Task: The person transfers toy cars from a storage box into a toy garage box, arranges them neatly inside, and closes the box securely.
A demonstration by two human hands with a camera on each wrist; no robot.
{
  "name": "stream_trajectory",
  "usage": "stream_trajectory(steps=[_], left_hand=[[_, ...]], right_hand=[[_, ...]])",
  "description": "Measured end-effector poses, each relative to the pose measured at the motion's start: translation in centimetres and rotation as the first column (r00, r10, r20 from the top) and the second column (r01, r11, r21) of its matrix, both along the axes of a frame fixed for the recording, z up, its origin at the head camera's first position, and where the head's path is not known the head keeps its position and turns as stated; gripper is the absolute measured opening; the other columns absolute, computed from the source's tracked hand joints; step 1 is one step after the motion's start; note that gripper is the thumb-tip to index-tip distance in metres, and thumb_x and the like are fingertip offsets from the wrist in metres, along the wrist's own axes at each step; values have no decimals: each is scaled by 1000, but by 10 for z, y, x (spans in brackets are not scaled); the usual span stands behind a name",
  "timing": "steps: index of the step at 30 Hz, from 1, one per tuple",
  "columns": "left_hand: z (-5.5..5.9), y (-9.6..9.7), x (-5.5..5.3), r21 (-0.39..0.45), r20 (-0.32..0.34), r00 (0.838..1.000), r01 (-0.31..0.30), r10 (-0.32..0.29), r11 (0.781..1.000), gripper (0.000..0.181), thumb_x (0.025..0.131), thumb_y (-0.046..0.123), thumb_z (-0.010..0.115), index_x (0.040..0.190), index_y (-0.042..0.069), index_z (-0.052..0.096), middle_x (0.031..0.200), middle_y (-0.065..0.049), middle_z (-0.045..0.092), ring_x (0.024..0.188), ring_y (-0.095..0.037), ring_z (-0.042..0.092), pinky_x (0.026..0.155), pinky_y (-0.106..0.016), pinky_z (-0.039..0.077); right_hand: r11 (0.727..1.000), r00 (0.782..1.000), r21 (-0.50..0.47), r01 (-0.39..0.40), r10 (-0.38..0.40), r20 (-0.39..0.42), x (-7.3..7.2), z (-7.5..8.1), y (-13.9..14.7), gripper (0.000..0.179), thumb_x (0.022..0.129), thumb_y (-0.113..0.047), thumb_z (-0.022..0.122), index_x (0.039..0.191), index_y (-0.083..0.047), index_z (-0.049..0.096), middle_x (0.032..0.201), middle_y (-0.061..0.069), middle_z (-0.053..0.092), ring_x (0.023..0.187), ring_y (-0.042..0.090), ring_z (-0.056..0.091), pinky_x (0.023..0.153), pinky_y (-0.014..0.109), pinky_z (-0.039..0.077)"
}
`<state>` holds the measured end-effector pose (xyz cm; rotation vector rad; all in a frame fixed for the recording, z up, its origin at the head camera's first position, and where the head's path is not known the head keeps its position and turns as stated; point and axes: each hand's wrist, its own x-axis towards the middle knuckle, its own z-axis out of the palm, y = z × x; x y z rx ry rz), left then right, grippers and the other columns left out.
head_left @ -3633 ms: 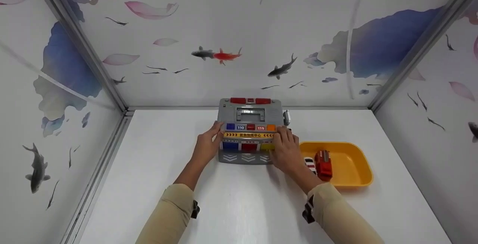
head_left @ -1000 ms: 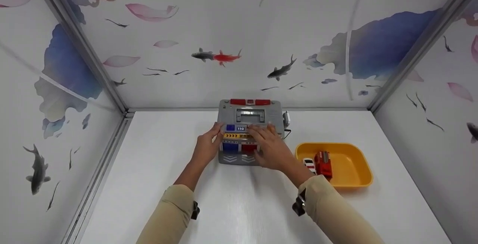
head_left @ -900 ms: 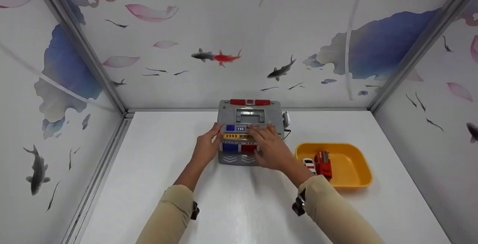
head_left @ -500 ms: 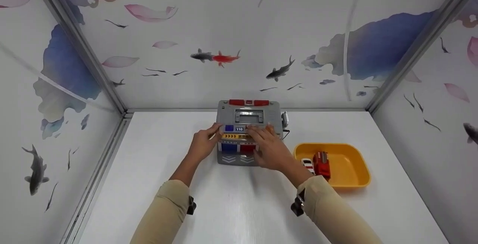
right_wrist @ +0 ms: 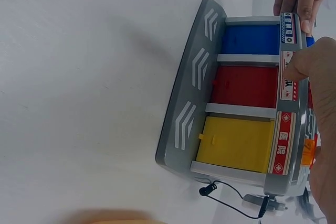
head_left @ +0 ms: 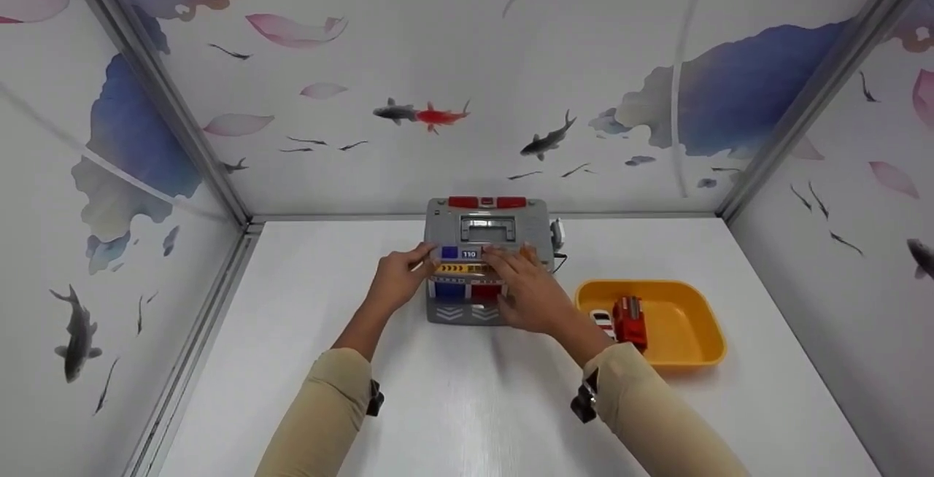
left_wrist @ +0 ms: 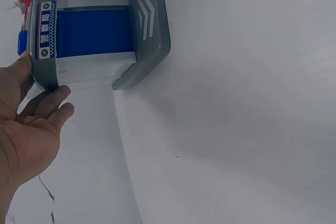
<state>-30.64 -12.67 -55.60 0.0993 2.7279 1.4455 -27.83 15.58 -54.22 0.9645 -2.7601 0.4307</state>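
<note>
A grey toy rescue-station garage (head_left: 446,223) stands near the back wall, with blue (right_wrist: 249,39), red (right_wrist: 244,86) and yellow doors (right_wrist: 235,142) down. My left hand (head_left: 398,276) grips its left front corner, the thumb and fingers set on either side of the edge. My right hand (head_left: 533,291) spreads over the front edge. Its fingers rest on top around the middle red button, mostly covered, and its thumb touches the front label (right_wrist: 289,90). The yellow door and the button above it are largely behind this hand in the head view.
To the right sits a yellow tray (head_left: 686,324) holding a red toy fire truck (head_left: 630,322) and a white toy car (head_left: 603,320), partly behind my right forearm. A dark cord (right_wrist: 231,188) hangs at the garage's right side. Printed panels enclose the white table (head_left: 452,404).
My right hand has moved left from the garage's right front corner to the middle of its top edge. My left wrist has shifted slightly left. The garage stays in place.
</note>
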Motion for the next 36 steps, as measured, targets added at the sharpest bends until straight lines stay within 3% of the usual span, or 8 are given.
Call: stream_trajectory(steps=[13,23,32,36], left_hand=[[0,1,2,-32,9,1000,2,-2,999,50,110,44,69,157,25,64,165,-5,57,154,-32,57,128,-48,50],[-1,1,2,-22,5,1000,0,0,1000,51,111,46,67,157,26,63,166,-6,56,155,-32,56,129,-49,49],[0,3,4,-9,12,1000,-7,7,1000,52,111,45,68,158,25,62,168,-5,53,157,-31,54,129,-48,48],[0,3,4,-15,-15,1000,-3,2,1000,50,111,43,68,157,24,64,166,-6,55,155,-32,56,128,-49,49]], right_hand=[[1000,1000,-29,-7,8,20,1,-1,2,72,96,-15,76,163,-13,48,173,7,51,160,30,50,138,71,23],[1000,999,13,14,-14,44,1,2,2,80,93,-15,77,165,-14,43,176,7,47,164,28,45,141,67,17],[1000,1000,18,0,0,15,0,0,2,77,91,-7,73,162,-14,45,173,7,51,161,30,49,140,68,17],[1000,1000,30,-8,7,10,0,0,2,76,91,-6,71,162,-14,45,173,6,50,161,28,49,139,70,17]])
